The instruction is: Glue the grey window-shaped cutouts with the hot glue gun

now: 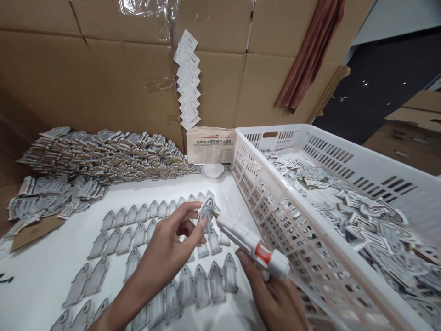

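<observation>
My left hand (pixel 174 241) pinches a small grey, pointed-arch cutout (pixel 206 214) upright between thumb and fingers. My right hand (pixel 272 292) is wrapped around a white glue gun (pixel 244 235) with an orange window in its body. Its thin metal nozzle meets the edge of the cutout, or comes very close to it. Below and around my hands, rows of similar grey arched pieces (pixel 200 286) lie flat on the white table (pixel 119 200). My left forearm covers part of these rows.
A white slatted plastic basket (pixel 272 197) full of loose cutouts stands on the right. At the back left rises a tall stack of cutouts (pixel 103 156), with a smaller heap (pixel 55 197) before it. A white bowl (pixel 213 170) and a newspaper sheet (pixel 211 146) are by the cardboard wall (pixel 131 82).
</observation>
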